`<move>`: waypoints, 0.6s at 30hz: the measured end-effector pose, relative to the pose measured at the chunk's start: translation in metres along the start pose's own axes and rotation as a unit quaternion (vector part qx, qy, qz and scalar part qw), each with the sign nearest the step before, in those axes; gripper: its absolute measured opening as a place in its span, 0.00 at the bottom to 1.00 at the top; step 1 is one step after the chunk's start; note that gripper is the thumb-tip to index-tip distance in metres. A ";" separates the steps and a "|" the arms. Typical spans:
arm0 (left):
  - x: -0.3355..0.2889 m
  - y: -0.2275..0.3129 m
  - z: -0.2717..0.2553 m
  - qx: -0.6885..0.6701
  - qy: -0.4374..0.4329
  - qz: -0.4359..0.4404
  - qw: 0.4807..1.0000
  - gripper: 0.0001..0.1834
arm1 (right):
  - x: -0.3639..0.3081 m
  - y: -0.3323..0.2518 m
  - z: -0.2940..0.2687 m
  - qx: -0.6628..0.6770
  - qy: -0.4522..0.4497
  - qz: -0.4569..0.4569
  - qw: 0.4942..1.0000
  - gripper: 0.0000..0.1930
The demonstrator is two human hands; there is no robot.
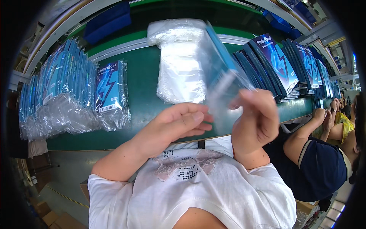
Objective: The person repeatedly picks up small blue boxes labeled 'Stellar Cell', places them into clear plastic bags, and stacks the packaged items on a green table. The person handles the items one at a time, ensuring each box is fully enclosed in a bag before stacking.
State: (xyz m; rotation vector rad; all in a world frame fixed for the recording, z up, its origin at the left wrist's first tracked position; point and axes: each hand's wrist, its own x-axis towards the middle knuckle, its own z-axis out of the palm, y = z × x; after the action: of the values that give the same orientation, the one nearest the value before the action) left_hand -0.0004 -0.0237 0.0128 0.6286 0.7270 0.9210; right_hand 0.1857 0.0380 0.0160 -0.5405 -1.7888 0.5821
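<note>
A flat blue box [222, 51] in a clear plastic bag is tilted in the air above the table, smeared by motion. My right hand [256, 116] is closed, its thumb and fingers pinching the bag near the box's lower end. To its left, my left hand [176, 121] is open and holds nothing, with its fingers loosely bent toward the bag. Beyond that hand lies a stack of clear plastic bags [181, 72], with another bundle of bags [175, 30] at its far end.
Bagged blue boxes [63, 76] stand in a row on the left of the green table [143, 76], one bagged box [108, 89] facing me. Unbagged boxes [272, 63] lean in rows at right. Blue bins [108, 23] sit at the back. A co-worker [316, 160] sits to my right.
</note>
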 end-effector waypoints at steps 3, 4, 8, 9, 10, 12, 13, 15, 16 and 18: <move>0.002 0.000 -0.006 -0.098 -0.024 -0.004 0.995 0.24 | 0.011 -0.008 0.010 0.075 -0.070 -0.037 0.994 0.19; 0.001 0.001 -0.008 -0.187 -0.065 -0.018 0.980 0.25 | 0.016 -0.010 0.016 0.112 -0.106 -0.035 0.987 0.19; -0.014 -0.005 -0.017 0.030 -0.010 0.166 0.986 0.19 | 0.008 -0.017 0.050 0.191 -0.261 -0.059 0.944 0.19; -0.018 0.002 -0.017 0.008 0.063 0.169 0.984 0.19 | 0.006 -0.017 0.054 0.205 -0.264 -0.075 0.940 0.22; -0.021 0.009 -0.016 -0.016 0.136 0.172 0.976 0.21 | 0.006 -0.016 0.053 0.213 -0.265 -0.045 0.939 0.23; -0.027 0.020 -0.018 0.041 0.263 0.262 0.928 0.28 | 0.008 -0.013 0.043 0.232 -0.263 0.014 0.937 0.27; -0.032 0.022 -0.026 0.149 0.316 0.323 0.879 0.26 | 0.009 -0.010 0.038 0.215 -0.265 0.036 0.939 0.27; -0.041 0.021 -0.056 0.421 0.408 0.370 0.721 0.25 | 0.012 -0.004 0.026 0.184 -0.272 0.080 0.941 0.28; -0.045 0.017 -0.074 0.554 0.437 0.312 0.636 0.24 | 0.014 -0.003 0.022 0.164 -0.262 0.089 0.947 0.25; -0.051 0.005 -0.102 0.764 0.462 0.173 0.416 0.24 | 0.015 0.004 0.016 0.139 -0.251 0.090 0.954 0.24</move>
State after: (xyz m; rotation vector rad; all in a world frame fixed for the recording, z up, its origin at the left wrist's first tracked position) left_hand -0.1028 -0.0482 -0.0305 1.9933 2.6658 0.6526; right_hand 0.1667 0.0486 0.0203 -0.3804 -2.0919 1.1615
